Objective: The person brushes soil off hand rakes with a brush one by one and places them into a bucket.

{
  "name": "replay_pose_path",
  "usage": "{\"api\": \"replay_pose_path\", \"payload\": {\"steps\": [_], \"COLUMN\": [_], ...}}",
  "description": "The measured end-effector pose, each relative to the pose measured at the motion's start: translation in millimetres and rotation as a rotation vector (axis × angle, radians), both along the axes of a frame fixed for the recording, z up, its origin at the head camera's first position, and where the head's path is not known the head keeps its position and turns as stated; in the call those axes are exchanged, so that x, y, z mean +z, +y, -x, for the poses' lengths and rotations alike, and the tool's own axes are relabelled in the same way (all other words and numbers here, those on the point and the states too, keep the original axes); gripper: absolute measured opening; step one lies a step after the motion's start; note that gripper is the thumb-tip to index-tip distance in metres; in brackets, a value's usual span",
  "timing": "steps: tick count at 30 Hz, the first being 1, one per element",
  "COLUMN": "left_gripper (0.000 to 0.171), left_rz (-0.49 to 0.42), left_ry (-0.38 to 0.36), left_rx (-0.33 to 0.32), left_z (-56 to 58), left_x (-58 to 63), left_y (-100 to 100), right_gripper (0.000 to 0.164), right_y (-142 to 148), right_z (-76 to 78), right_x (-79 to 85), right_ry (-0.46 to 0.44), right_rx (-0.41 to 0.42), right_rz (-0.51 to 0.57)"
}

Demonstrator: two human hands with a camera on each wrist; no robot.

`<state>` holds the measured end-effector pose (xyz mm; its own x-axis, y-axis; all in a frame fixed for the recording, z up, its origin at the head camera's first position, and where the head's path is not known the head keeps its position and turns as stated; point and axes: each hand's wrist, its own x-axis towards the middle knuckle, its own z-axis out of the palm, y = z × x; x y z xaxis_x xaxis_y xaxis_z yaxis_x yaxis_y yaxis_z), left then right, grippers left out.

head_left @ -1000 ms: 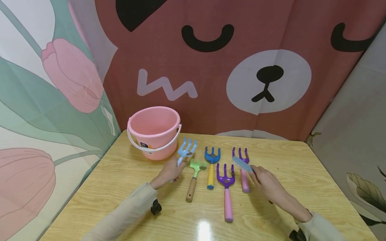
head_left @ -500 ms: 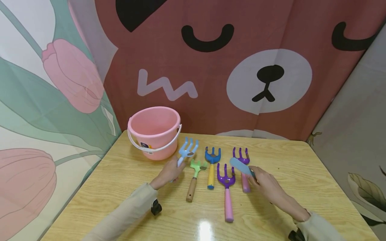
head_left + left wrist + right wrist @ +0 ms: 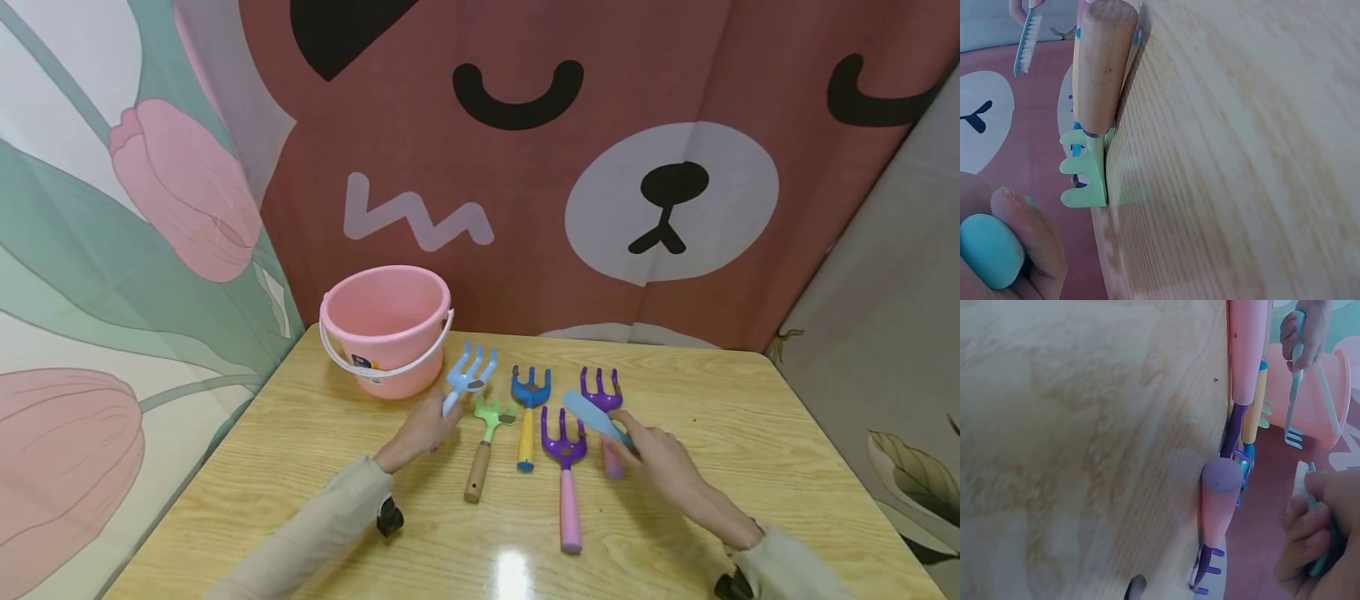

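My left hand [image 3: 422, 429] grips the handle of a light blue hand rake [image 3: 467, 379], prongs pointing away and a brown patch on its head. In the left wrist view the round handle end [image 3: 991, 251] pokes out of the curled fingers. My right hand [image 3: 660, 458] holds a light blue brush [image 3: 588, 412] by its handle, above a purple rake with a pink handle. White bristles [image 3: 1032, 36] show under the brush in the left wrist view. The brush and the left hand's rake are apart.
On the wooden table [image 3: 300, 500] lie a green rake [image 3: 480, 458], a blue rake with yellow handle [image 3: 527, 425], a front purple rake [image 3: 567, 492] and a back purple rake [image 3: 602, 392]. A pink bucket [image 3: 397, 367] stands at the back left, before a printed curtain [image 3: 517, 208].
The brush in my right hand has shifted slightly left and its flat back has turned more into view. The rake in my left hand has moved slightly right. The rakes on the table lie unchanged.
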<state>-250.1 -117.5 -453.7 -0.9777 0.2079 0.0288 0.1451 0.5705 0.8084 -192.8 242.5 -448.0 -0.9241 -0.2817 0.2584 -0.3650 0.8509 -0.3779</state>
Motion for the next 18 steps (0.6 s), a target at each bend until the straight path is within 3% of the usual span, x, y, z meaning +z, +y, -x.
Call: {"api": "replay_pose_path", "payload": {"steps": [11, 18], "left_gripper": [0.018, 0.023], "left_rz": [0.011, 0.024], "left_ry": [0.019, 0.018], "left_rx": [-0.010, -0.044], "left_z": [0.7, 1.3], "left_x": [0.0, -1.6], "left_y": [-2.3, -1.9], "right_gripper": [0.040, 0.026], "right_y": [-6.2, -8.2], "right_z": [4.9, 4.8], "right_x": [-8.5, -8.6], "right_ry": [0.005, 0.060], "right_rx": [-0.034, -0.009], "right_rz": [0.032, 0.063]}}
